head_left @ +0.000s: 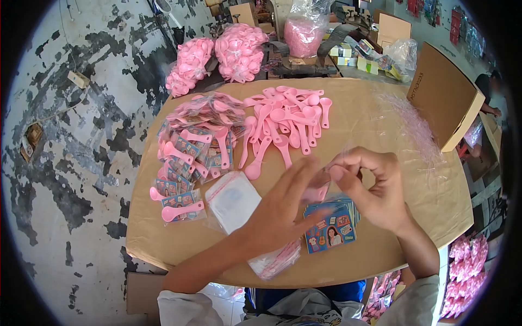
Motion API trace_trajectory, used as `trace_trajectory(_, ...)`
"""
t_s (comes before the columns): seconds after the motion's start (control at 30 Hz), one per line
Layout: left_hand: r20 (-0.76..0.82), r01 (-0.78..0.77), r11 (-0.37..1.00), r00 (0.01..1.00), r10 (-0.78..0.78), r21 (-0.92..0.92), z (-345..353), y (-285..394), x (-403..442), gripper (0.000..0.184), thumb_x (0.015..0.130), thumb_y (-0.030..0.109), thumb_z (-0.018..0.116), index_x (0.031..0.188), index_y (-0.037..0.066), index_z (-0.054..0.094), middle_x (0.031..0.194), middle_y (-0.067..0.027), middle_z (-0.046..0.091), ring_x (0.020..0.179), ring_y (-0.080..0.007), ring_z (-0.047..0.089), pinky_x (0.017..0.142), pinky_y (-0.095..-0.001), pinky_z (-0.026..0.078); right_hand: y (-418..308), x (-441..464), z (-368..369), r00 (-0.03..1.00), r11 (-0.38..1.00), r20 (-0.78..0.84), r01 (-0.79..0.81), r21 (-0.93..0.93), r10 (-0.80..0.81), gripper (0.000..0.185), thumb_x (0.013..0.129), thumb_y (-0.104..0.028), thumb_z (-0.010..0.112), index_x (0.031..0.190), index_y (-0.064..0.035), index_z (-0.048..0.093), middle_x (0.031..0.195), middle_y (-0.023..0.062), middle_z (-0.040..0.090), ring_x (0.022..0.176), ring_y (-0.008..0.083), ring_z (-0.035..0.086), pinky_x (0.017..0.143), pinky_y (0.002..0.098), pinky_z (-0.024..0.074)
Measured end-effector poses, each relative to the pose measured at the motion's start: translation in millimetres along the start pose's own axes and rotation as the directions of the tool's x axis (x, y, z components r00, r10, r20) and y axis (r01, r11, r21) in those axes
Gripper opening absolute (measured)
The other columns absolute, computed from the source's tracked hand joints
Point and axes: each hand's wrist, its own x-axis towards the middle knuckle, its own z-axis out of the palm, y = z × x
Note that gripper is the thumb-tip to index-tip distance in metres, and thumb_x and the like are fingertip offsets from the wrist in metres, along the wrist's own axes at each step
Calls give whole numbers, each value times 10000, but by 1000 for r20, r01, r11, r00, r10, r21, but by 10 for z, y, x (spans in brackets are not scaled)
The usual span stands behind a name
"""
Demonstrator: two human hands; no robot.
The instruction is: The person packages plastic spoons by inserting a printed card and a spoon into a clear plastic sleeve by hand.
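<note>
My right hand [372, 185] is closed in a pinch on the edge of a clear plastic bag [325, 176] above the table. Something pink, which looks like part of a spoon [314, 194], shows at the bag between my hands. My left hand [283, 206] is beside it, fingers smeared by motion, so its grip is unclear. Below the hands lies a stack of printed blue cards [330, 231]. A pile of white-backed clear bags [234, 200] lies left of my left hand, and more bags [277, 259] show under that forearm.
Loose pink spoons [288, 117] are heaped at the table's far middle. Packed spoons with cards [187, 155] pile up on the left. Clear plastic scraps [416, 127] lie by an upright cardboard box [446, 98] at right. Bulging bags of spoons [240, 53] stand behind. Another person [492, 95] is at far right.
</note>
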Motion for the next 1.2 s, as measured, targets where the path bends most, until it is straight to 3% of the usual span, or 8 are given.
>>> trace_trajectory(0.13, 176, 265, 883, 961, -212, -386, -102, 28, -33, 496, 943, 185, 590, 1343, -31, 389, 1218, -121, 585, 1058, -197, 597, 907, -313, 473, 1, 26, 12, 986, 990, -105, 118, -77, -126, 233, 837, -14, 667, 1064, 3, 617, 708, 38, 670, 583, 47, 538, 592, 214, 424)
trace_trajectory(0.27, 534, 504, 504, 840, -96, -702, -197, 206, -83, 420, 971, 155, 543, 1334, -8, 407, 1166, -78, 611, 1008, -149, 611, 880, -300, 498, -117, -15, -115, 989, 983, 34, -149, 105, 146, 365, 843, -12, 662, 1186, -28, 540, 735, 32, 680, 650, 47, 583, 623, 222, 430)
trace_trajectory(0.4, 329, 395, 235, 904, -273, -888, -5, 151, -90, 400, 1029, 253, 405, 1327, -14, 411, 1237, -130, 581, 1042, -160, 608, 883, -309, 510, -84, -36, -116, 960, 962, 93, -268, 46, 263, 382, 847, -12, 660, 1202, -43, 521, 733, 25, 686, 649, 36, 582, 621, 227, 438)
trace_trajectory(0.53, 142, 308, 459, 922, -361, -833, 33, 158, -55, 414, 1045, 258, 349, 1354, -12, 399, 1076, -91, 626, 962, -128, 623, 843, -241, 507, 142, -42, -53, 972, 851, -23, 193, -489, -234, 352, 732, -35, 744, 1062, -68, 624, 862, 38, 655, 793, 162, 615, 626, 296, 480)
trace_trajectory(0.73, 238, 371, 772, 928, -287, -517, 60, 56, -114, 341, 1029, 158, 388, 1317, -14, 451, 1150, -65, 592, 952, -88, 597, 816, -258, 526, 187, -112, -4, 894, 642, 215, 434, -632, -392, 230, 624, -144, 756, 843, -92, 709, 877, -1, 623, 853, 173, 567, 704, 313, 472)
trace_trajectory(0.83, 309, 399, 713, 914, -262, -576, 121, 2, -117, 330, 1027, 154, 388, 1300, -13, 468, 1128, -39, 591, 905, -63, 582, 785, -242, 518, 245, -126, -11, 881, 627, 291, 470, -621, -372, 201, 620, -164, 737, 807, -96, 707, 872, -10, 625, 853, 164, 572, 719, 322, 464)
trace_trajectory(0.93, 510, 598, 268, 793, -333, -755, 45, 73, -73, 308, 1025, 153, 392, 1277, -2, 477, 1071, -10, 585, 941, -45, 565, 802, -229, 508, 262, -142, -12, 872, 618, 339, 489, -616, -352, 218, 603, -181, 735, 803, -100, 701, 859, -19, 629, 849, 156, 572, 718, 315, 459)
trace_trajectory(1.2, 476, 545, 582, 832, -285, -604, 65, 11, -109, 309, 1037, 154, 341, 1248, -32, 469, 1046, -35, 562, 963, -68, 544, 825, -229, 493, 287, -136, 40, 865, 604, 328, 500, -621, -379, 203, 591, -180, 737, 733, -104, 615, 706, -14, 580, 711, 164, 563, 663, 306, 447)
